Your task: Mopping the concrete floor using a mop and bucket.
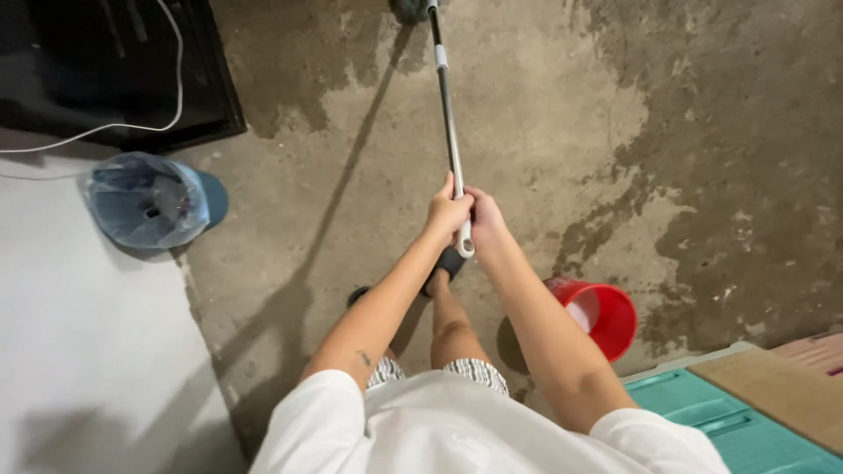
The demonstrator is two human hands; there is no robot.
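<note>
A long metal mop handle point(449, 123) runs from my hands up to a mop head point(410, 9) at the top edge of the head view. My left hand point(448, 213) and my right hand point(485, 219) are both closed around the handle's white end, side by side. The concrete floor point(544, 114) under the mop is patchy, with darker wet areas at right and top. My legs and dark shoes stand directly below the hands.
A red bucket point(606, 316) sits on the floor by my right leg. A blue bin lined with a clear bag point(149, 200) stands at left beside a white surface point(79, 333). A teal plastic lid with cardboard point(746, 404) lies at the lower right. A dark panel with a white cable is in the top-left corner.
</note>
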